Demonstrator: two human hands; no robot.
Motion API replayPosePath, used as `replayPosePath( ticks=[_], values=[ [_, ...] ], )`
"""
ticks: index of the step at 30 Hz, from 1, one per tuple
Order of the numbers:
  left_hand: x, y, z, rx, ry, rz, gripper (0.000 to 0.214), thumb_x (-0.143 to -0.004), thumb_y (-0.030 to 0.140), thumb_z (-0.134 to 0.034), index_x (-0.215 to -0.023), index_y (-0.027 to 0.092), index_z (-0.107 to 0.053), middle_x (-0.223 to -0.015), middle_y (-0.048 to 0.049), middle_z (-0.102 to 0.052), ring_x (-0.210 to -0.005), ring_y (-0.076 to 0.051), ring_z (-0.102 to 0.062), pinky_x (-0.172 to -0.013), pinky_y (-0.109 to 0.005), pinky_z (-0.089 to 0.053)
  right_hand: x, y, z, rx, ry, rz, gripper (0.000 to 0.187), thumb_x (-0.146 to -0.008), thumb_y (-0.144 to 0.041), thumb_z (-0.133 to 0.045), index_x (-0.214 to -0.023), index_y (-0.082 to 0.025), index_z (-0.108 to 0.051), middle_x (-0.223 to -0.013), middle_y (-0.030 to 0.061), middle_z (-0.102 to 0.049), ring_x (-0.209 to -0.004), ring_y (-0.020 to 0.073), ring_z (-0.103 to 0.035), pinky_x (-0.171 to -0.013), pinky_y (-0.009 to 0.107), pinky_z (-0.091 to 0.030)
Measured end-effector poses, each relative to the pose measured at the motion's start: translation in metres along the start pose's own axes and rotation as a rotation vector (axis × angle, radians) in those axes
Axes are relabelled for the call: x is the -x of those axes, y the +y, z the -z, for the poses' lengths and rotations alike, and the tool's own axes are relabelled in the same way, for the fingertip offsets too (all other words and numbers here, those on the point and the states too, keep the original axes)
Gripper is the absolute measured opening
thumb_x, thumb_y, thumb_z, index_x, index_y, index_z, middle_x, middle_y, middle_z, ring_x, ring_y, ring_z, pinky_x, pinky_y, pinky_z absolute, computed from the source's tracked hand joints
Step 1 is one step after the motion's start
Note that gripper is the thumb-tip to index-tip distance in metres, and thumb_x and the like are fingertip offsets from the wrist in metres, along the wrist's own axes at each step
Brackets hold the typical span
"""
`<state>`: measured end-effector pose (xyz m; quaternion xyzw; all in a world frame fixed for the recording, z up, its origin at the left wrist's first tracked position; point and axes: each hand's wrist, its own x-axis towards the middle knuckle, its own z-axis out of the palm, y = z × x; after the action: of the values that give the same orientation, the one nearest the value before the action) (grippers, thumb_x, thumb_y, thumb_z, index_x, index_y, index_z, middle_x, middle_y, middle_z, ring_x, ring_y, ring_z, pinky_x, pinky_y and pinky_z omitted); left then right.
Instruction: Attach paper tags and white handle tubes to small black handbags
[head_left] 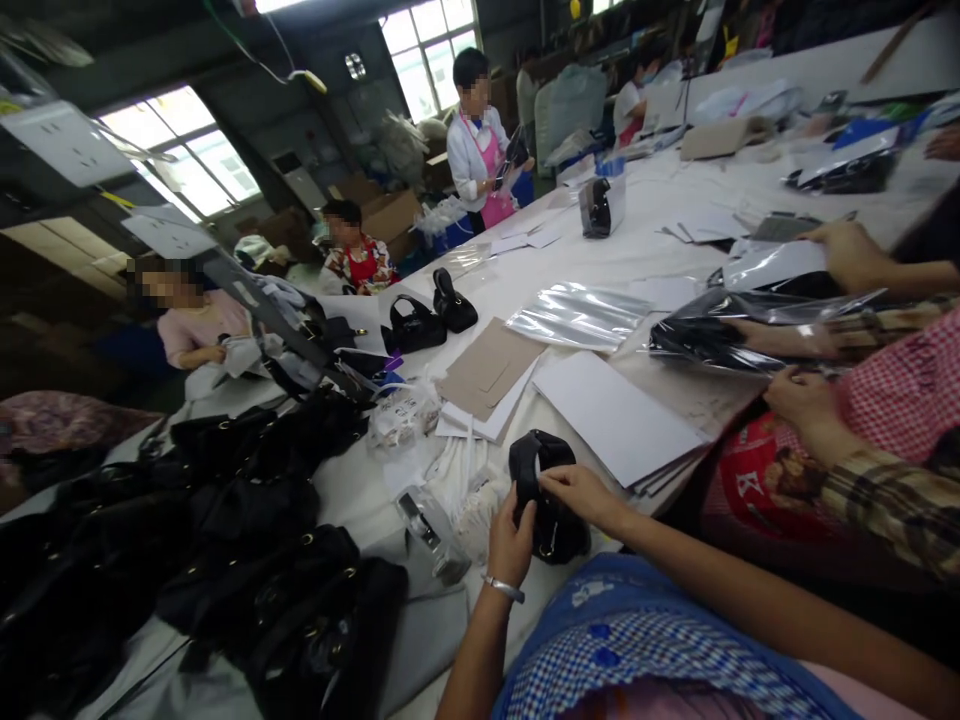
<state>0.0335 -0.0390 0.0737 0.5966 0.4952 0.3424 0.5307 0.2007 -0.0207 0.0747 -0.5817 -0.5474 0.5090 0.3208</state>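
A small black handbag (559, 530) stands at the table's front edge, right before my body. My left hand (512, 540), with a silver bracelet at the wrist, is closed on the near left side of its strap. From the right, my right hand (585, 495) pinches the same strap, where a thin white strip shows against the black. What the white strip is, I cannot make out. Left of my hands lie a clear plastic packet (427, 530) and a bundle of white strips (480, 510).
Black bags (285, 590) are heaped at the left. White sheets (615, 415), brown card (491, 365) and clear plastic sleeves (577, 315) lie ahead. At right, a co-worker's hands (806, 400) handle a plastic-wrapped black bag (705, 335). Other people work beyond the table.
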Motion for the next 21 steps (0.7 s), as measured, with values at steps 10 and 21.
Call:
replayPosePath(
  ticks=[10,21],
  values=[
    [0.002,0.009,-0.011,-0.047,0.108,0.083,0.035,-0.085,0.036,-0.053,-0.112,0.016,-0.063,-0.111,-0.0084,-0.067,-0.105,-0.024,-0.060,-0.095,-0.040,-0.045,-0.017,0.001,0.031,-0.020,-0.215,0.023,0.032,-0.079,-0.042,-0.050,-0.061,-0.018,-0.061,-0.063,0.0011,-0.061,-0.061,0.0162,-0.056,-0.059,0.026,-0.044],
    [0.007,0.019,-0.038,-0.095,0.251,0.131,0.035,-0.085,0.040,-0.053,-0.112,0.018,-0.063,-0.114,-0.0087,-0.065,-0.108,-0.023,-0.058,-0.097,-0.038,-0.044,-0.020,-0.028,0.033,-0.413,-0.274,-0.155,0.038,-0.080,-0.050,-0.060,-0.086,-0.013,-0.068,-0.085,0.0082,-0.070,-0.075,0.0179,-0.064,-0.067,0.027,-0.050]
  ],
)
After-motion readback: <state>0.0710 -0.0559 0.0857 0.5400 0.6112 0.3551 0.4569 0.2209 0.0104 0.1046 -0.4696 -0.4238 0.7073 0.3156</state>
